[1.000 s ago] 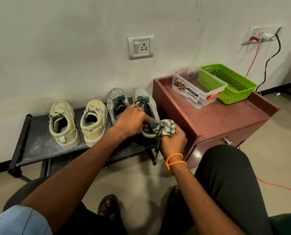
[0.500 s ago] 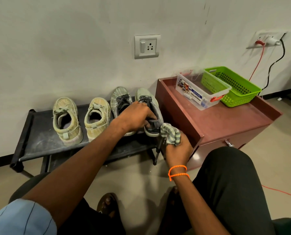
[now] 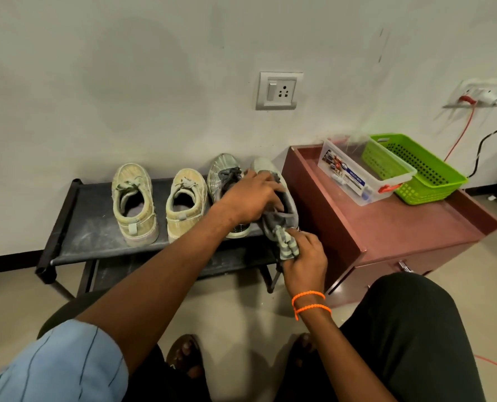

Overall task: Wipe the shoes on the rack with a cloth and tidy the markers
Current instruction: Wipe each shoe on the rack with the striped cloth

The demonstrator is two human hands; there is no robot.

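A black shoe rack (image 3: 76, 227) against the wall carries a pair of yellowish shoes (image 3: 134, 204) on the left and a pair of grey shoes on the right. My left hand (image 3: 251, 198) grips the collar of the rightmost grey shoe (image 3: 282, 216). The other grey shoe (image 3: 222, 172) stands partly hidden behind that hand. My right hand (image 3: 305, 262) holds a bunched grey-green striped cloth (image 3: 286, 246) pressed against the heel of the held shoe. No markers show clearly.
A reddish-brown cabinet (image 3: 386, 224) stands to the right of the rack. A clear plastic box (image 3: 360, 175) and a green basket (image 3: 415, 166) sit on it. Red and black cables (image 3: 458, 140) hang from a wall socket. My knees and sandalled feet are below.
My right hand with the cloth has shifted a little along the heel of the grey shoe. My left hand keeps hold of that shoe. The view has tilted slightly.
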